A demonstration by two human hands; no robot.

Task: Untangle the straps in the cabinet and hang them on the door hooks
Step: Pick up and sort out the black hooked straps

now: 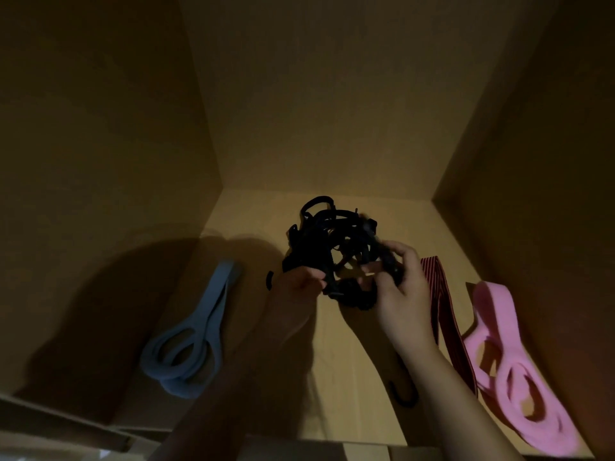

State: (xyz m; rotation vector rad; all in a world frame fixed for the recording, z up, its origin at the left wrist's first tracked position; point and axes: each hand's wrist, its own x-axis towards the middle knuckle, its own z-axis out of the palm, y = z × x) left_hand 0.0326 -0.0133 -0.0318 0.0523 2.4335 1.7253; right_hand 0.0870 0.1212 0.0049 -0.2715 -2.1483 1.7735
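Observation:
A tangled bundle of black straps (329, 241) is held up just above the cabinet floor, in the middle of the view. My left hand (296, 287) grips its lower left side. My right hand (399, 281) pinches its right side with the fingers curled into the tangle. A blue strap (196, 337) lies in loops on the floor at the left. A pink strap (499, 354) lies in loops at the right. A red and black striped strap (446, 314) runs along the floor beside the pink one, partly hidden by my right forearm.
The cabinet is a dim brown box with a back wall (316, 111) and side walls (100, 161) close in. A black hook (404, 392) lies on the floor under my right forearm. The front edge (366, 447) runs along the bottom.

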